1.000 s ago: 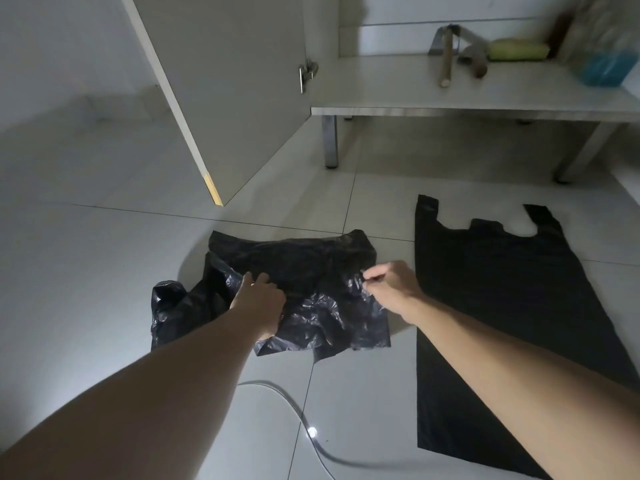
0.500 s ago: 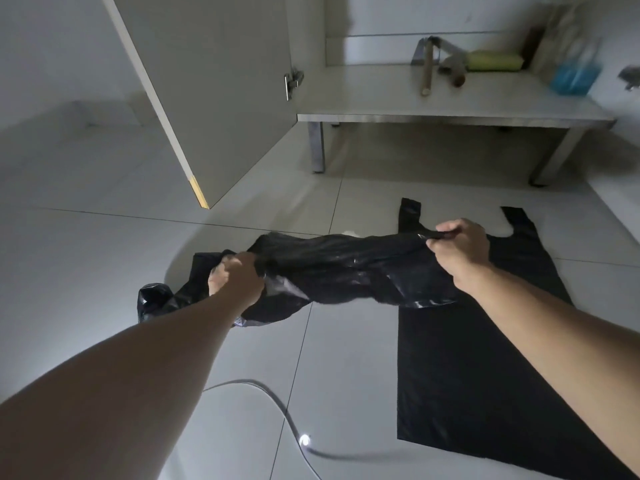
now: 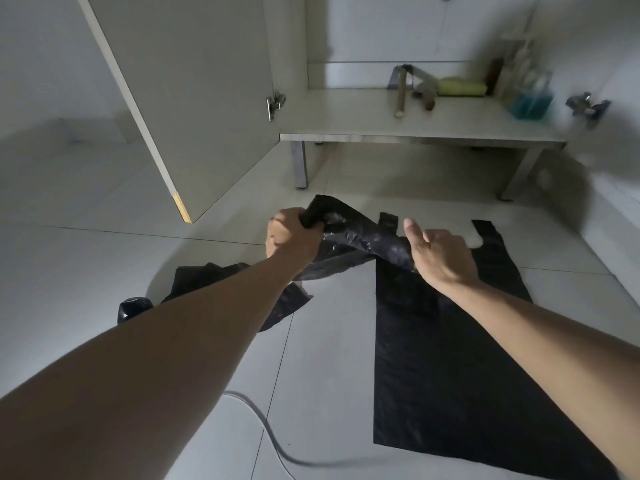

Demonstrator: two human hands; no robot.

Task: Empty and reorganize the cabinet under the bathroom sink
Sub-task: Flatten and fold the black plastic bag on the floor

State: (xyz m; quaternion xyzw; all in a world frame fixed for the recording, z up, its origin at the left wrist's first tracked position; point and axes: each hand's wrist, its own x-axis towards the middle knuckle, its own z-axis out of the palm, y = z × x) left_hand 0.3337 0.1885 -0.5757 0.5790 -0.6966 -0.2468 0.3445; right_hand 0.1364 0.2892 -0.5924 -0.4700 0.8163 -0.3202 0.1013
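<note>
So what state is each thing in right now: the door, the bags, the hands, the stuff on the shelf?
Cabinet door: swung open.
Crumpled black bag: lifted, bunched between both hands, its tail trailing on the floor.
Flat black bag: spread out flat on the tiles.
Left hand: fist gripping the crumpled bag.
Right hand: holds the bag's other end, thumb up.
Blue-liquid bottle: upright, partly full.
Wooden-handled tool: lying down.
</note>
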